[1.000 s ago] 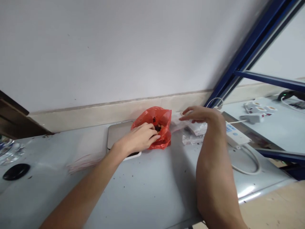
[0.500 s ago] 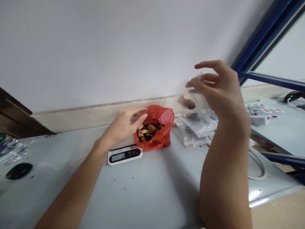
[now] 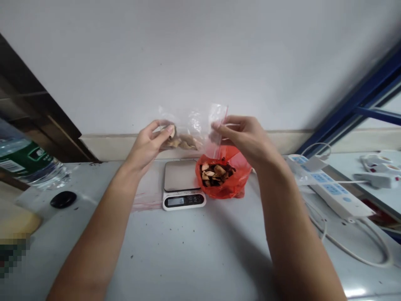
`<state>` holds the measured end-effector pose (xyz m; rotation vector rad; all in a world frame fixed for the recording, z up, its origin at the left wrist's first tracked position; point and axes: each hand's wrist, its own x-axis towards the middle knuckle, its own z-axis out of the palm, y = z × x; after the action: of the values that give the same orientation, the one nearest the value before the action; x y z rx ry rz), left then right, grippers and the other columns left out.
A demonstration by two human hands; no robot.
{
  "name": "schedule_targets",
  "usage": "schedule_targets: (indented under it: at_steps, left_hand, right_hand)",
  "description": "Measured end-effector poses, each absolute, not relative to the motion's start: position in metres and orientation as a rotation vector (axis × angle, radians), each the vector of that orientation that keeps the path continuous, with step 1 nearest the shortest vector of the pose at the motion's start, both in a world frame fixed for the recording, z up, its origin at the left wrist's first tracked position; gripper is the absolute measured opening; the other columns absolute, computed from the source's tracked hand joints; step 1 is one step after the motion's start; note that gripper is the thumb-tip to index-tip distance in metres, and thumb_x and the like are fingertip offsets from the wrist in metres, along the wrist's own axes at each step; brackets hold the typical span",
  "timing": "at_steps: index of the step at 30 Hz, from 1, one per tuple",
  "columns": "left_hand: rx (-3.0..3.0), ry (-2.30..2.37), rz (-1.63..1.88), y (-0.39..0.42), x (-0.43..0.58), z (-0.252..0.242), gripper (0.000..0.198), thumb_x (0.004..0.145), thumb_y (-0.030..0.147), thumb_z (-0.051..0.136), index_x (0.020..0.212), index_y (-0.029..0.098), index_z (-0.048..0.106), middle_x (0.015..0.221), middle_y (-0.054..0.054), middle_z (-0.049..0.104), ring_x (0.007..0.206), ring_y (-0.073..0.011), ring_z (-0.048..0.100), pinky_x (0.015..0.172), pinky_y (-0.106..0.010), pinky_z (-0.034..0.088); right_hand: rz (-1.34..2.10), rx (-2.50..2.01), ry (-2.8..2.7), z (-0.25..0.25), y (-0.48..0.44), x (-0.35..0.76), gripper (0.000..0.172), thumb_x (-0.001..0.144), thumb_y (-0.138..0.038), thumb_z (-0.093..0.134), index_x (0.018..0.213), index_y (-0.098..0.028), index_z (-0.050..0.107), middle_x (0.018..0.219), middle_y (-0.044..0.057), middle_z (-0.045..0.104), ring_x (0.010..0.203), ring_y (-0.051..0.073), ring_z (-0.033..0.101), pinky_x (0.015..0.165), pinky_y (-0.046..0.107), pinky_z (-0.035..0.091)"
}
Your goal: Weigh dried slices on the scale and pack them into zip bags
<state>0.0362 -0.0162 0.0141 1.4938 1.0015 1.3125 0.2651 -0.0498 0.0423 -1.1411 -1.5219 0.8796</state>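
Note:
Both my hands hold a small clear zip bag (image 3: 192, 127) up in the air above a kitchen scale (image 3: 182, 184). My left hand (image 3: 150, 144) pinches the bag's left end, where a few pale brown pieces lie inside. My right hand (image 3: 242, 136) pinches its right end by the red zip strip. Below my right hand, an open red plastic bag (image 3: 224, 184) full of brown and pale dried pieces stands on the grey table (image 3: 194, 251), right beside the scale. The scale's platform is bare and its display is lit.
A white power strip (image 3: 326, 188) with its cable lies at the right, more white plugs behind it. A blue metal frame (image 3: 354, 102) rises at the right. At the left are a black round lid (image 3: 63, 199), a water bottle (image 3: 28, 165) and thin clear bags (image 3: 147, 200) by the scale.
My right hand lifted a clear bag from the pile at the right and carried it left over the scale. My left hand left the red bag and took the clear bag's other end.

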Motion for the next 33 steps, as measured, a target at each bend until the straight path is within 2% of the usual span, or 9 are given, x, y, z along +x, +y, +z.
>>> schedule_targets:
  at_steps: [2, 6, 9, 11, 13, 15, 18, 25, 33]
  left_hand:
    - [1.534, 1.088, 1.284, -0.014, 0.023, 0.017, 0.045, 0.070, 0.050, 0.087, 0.097, 0.020, 0.067, 0.079, 0.001, 0.072, 0.077, -0.0169, 0.072, 0.077, -0.029, 0.059]
    - [1.709, 1.301, 1.061, -0.013, 0.002, 0.016, 0.049, 0.079, 0.051, 0.078, 0.115, 0.019, 0.068, 0.083, -0.002, 0.076, 0.084, -0.0215, 0.075, 0.085, -0.032, 0.058]
    - [1.887, 1.578, 0.886, -0.012, -0.002, 0.010, 0.065, 0.083, 0.044, 0.075, 0.140, 0.018, 0.058, 0.101, -0.008, 0.078, 0.098, -0.0264, 0.075, 0.094, -0.039, 0.056]
    - [2.010, 1.684, 0.898, -0.013, 0.002, 0.007, 0.068, 0.082, 0.039, 0.075, 0.144, 0.018, 0.056, 0.119, -0.012, 0.076, 0.113, -0.0290, 0.071, 0.100, -0.042, 0.054]
    - [2.093, 1.594, 0.944, -0.015, 0.010, 0.007, 0.054, 0.083, 0.040, 0.073, 0.132, 0.018, 0.064, 0.120, -0.012, 0.075, 0.114, -0.0282, 0.070, 0.099, -0.040, 0.054]
    - [2.106, 1.304, 0.849, -0.021, 0.019, 0.011, 0.035, 0.086, 0.044, 0.070, 0.109, 0.018, 0.072, 0.099, -0.009, 0.078, 0.095, -0.0242, 0.073, 0.088, -0.037, 0.057]
    - [2.078, 0.972, 0.657, -0.030, 0.031, 0.018, 0.025, 0.084, 0.043, 0.072, 0.089, 0.019, 0.075, 0.085, -0.006, 0.079, 0.080, -0.0209, 0.073, 0.077, -0.033, 0.058]
    - [2.060, 0.978, 0.634, -0.032, 0.034, 0.018, 0.016, 0.083, 0.025, 0.066, 0.083, 0.017, 0.080, 0.080, -0.004, 0.080, 0.075, -0.0191, 0.072, 0.070, -0.030, 0.056]
    - [2.061, 0.995, 0.618, -0.028, 0.032, 0.015, 0.022, 0.083, 0.030, 0.063, 0.073, 0.019, 0.079, 0.077, -0.005, 0.080, 0.070, -0.0191, 0.071, 0.068, -0.030, 0.055]
  right_hand:
    - [1.032, -1.197, -1.637, 0.040, -0.048, 0.268, 0.047, 0.071, -0.059, 0.086, 0.066, -0.017, 0.067, 0.069, 0.003, 0.067, 0.068, 0.015, 0.062, 0.068, 0.030, 0.053]
    - [1.313, -1.218, -1.835, 0.037, -0.045, 0.269, 0.044, 0.062, -0.056, 0.089, 0.063, -0.016, 0.071, 0.067, 0.002, 0.067, 0.062, 0.013, 0.057, 0.062, 0.029, 0.047]
    - [1.299, -1.250, -1.899, 0.032, -0.040, 0.262, 0.034, 0.062, -0.047, 0.086, 0.061, -0.017, 0.070, 0.065, -0.001, 0.064, 0.061, 0.013, 0.055, 0.060, 0.028, 0.044]
    - [1.254, -1.258, -1.919, 0.029, -0.038, 0.256, 0.029, 0.064, -0.044, 0.083, 0.061, -0.018, 0.070, 0.064, -0.001, 0.063, 0.061, 0.013, 0.054, 0.059, 0.028, 0.042]
    - [1.226, -1.248, -1.933, 0.027, -0.036, 0.251, 0.026, 0.065, -0.042, 0.080, 0.061, -0.018, 0.070, 0.064, -0.001, 0.063, 0.062, 0.013, 0.053, 0.059, 0.028, 0.041]
    - [1.212, -1.243, -1.942, 0.026, -0.037, 0.249, 0.023, 0.065, -0.040, 0.077, 0.063, -0.018, 0.071, 0.064, -0.002, 0.063, 0.061, 0.013, 0.052, 0.059, 0.028, 0.040]
    - [1.221, -1.253, -1.926, 0.025, -0.038, 0.248, 0.019, 0.066, -0.037, 0.075, 0.065, -0.018, 0.071, 0.062, -0.003, 0.062, 0.059, 0.012, 0.051, 0.056, 0.027, 0.038]
    - [1.322, -1.137, -1.858, 0.024, -0.040, 0.245, 0.023, 0.066, -0.039, 0.082, 0.067, -0.018, 0.072, 0.066, -0.002, 0.067, 0.062, 0.012, 0.057, 0.060, 0.026, 0.044]
    - [1.300, -1.278, -1.739, 0.029, -0.047, 0.241, 0.015, 0.069, -0.022, 0.077, 0.070, -0.020, 0.063, 0.069, -0.001, 0.072, 0.065, 0.012, 0.065, 0.061, 0.024, 0.049]
